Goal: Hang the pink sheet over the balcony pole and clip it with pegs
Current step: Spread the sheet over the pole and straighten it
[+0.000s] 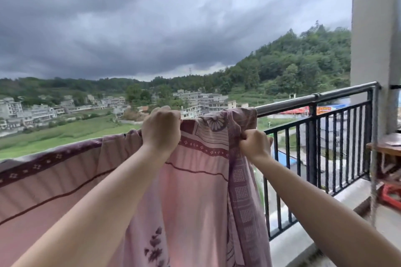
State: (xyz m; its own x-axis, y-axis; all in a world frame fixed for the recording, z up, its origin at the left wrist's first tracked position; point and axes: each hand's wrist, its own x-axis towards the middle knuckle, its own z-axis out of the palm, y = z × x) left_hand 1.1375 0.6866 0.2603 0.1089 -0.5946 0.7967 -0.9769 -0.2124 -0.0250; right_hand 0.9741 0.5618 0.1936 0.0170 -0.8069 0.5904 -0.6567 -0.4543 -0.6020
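Pink sheet (184, 191) draped over a balcony pole (314, 96).
Left hand (161, 129) grips its top fold; right hand (255, 142) pinches its patterned edge.

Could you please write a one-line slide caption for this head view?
Both hands, left hand and right hand, grip the pink sheet draped over the balcony pole.

Upper-storey residential balcony, open to the air. Black metal railing (321, 147) with steel top pole (314, 97) running right of the hands; white pillar (373, 39) beyond; village houses (195, 99), fields and wooded hill (293, 60) far below and behind the hands.
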